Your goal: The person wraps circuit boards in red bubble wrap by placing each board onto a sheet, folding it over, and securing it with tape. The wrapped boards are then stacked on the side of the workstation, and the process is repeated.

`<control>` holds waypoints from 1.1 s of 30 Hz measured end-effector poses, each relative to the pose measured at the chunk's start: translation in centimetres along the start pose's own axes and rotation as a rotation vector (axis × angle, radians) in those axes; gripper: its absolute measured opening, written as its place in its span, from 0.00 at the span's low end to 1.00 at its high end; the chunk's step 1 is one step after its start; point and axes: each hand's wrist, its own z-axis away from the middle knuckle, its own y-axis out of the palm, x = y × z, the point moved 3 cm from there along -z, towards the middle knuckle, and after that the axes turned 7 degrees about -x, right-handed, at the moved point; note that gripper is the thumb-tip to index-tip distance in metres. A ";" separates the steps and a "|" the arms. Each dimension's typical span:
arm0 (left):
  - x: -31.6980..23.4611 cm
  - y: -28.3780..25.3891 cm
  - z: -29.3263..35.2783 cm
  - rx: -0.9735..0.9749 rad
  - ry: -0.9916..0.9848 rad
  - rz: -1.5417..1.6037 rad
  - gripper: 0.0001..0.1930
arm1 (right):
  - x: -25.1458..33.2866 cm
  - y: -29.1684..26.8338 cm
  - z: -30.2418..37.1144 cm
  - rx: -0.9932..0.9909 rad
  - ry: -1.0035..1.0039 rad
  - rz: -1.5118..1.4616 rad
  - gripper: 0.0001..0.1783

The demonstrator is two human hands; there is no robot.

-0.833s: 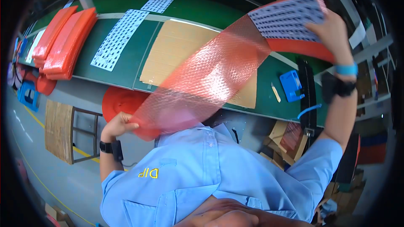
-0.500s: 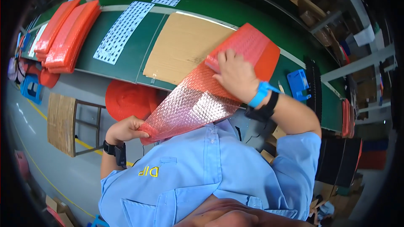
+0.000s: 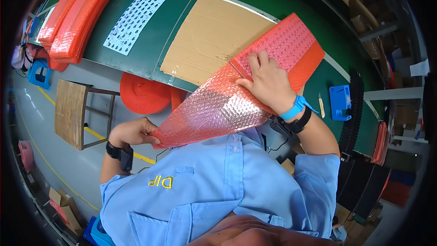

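Observation:
A long piece of red bubble wrap (image 3: 218,95) stretches slantwise from the bench toward my chest. My left hand (image 3: 134,132) pinches its near left corner, which is pulled out taut past the bench edge. On the right, my right hand (image 3: 268,79) lies over the wrap with the fingers flat and the thumb spread apart, pressing near the edge of a flat patterned panel (image 3: 289,45). Red film shows over this panel, and its pattern resembles that of the loose sheets. The panel rests at an angle, partly over a brown cardboard sheet (image 3: 205,36).
White sheets with dark marks (image 3: 141,16) lie on the green bench (image 3: 109,64). Stacked red bubble-wrap packs (image 3: 82,23) stand at left. A knife (image 3: 321,105) and a blue holder (image 3: 340,102) are at right. A wooden stool (image 3: 70,114) and red roll (image 3: 143,93) sit below the bench.
My view has shifted, so the bench sits higher in it. The patterned panel shows more plainly through the red film. Both hands keep their places on the wrap.

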 end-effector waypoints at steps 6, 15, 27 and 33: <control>-15.0 -9.4 -3.4 -0.601 0.351 -0.499 0.17 | -0.4 -0.8 0.2 -0.026 0.069 -0.099 0.32; -27.8 -15.1 -29.2 -1.232 -0.015 -0.997 0.60 | -3.9 -4.6 3.0 -0.192 0.135 -0.329 0.32; -34.7 -10.7 -23.8 -1.113 -0.077 -1.119 0.48 | -8.4 -5.3 5.8 -0.212 0.076 -0.446 0.31; -27.8 -2.5 -14.4 -0.974 -0.184 -1.115 0.43 | -10.6 -4.8 6.2 -0.192 0.113 -0.484 0.30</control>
